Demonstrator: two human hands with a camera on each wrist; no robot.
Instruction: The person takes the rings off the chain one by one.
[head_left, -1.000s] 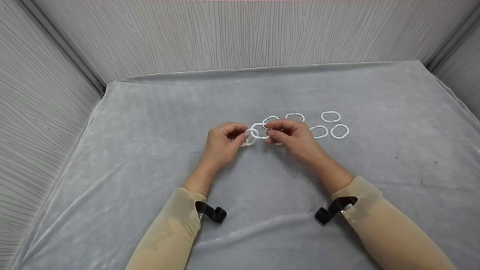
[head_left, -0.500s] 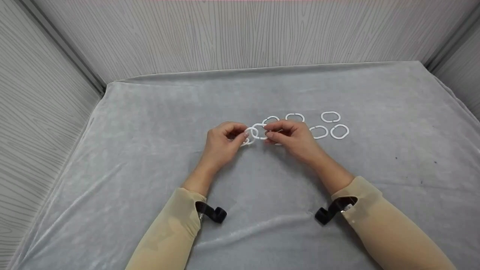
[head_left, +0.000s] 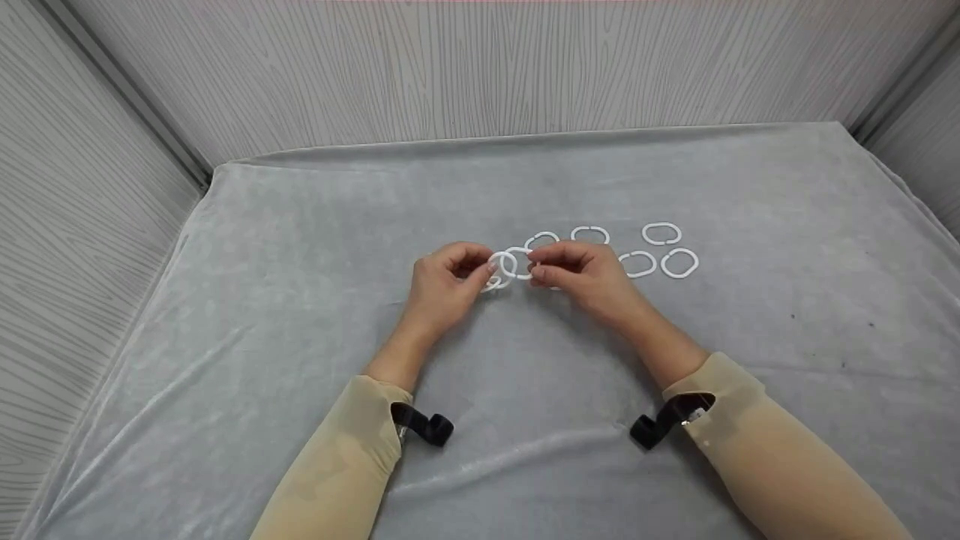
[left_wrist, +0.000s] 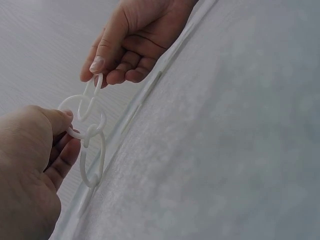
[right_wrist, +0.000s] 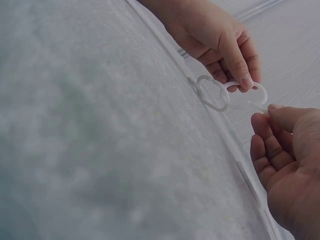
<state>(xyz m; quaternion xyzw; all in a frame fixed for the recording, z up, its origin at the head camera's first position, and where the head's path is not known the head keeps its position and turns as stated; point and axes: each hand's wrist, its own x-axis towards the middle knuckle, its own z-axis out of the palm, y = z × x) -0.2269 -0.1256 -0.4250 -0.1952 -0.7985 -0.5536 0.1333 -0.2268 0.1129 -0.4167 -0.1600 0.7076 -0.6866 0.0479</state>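
My left hand (head_left: 446, 285) pinches a white oval chain link (left_wrist: 104, 120) between thumb and fingers. Hooked through that link, a second white link (left_wrist: 103, 156) hangs below in the left wrist view. My right hand (head_left: 592, 277) pinches a third white link (left_wrist: 81, 111) by its far end, between thumb and index finger. In the left wrist view this third link passes through the left hand's link. Both hands are close together above the cloth, and my fingers cover parts of the links.
Several loose white links, some with a visible split, lie on the grey cloth (head_left: 480, 420) beyond and right of my right hand, among them one link (head_left: 661, 224) at far right and another link (head_left: 679, 276) below it. Pale wood-patterned panels (head_left: 480, 67) rise behind.
My right hand has shifted its link slightly left and turned it a little, so it overlaps the left hand's link more. The left hand keeps its hold almost unmoved.
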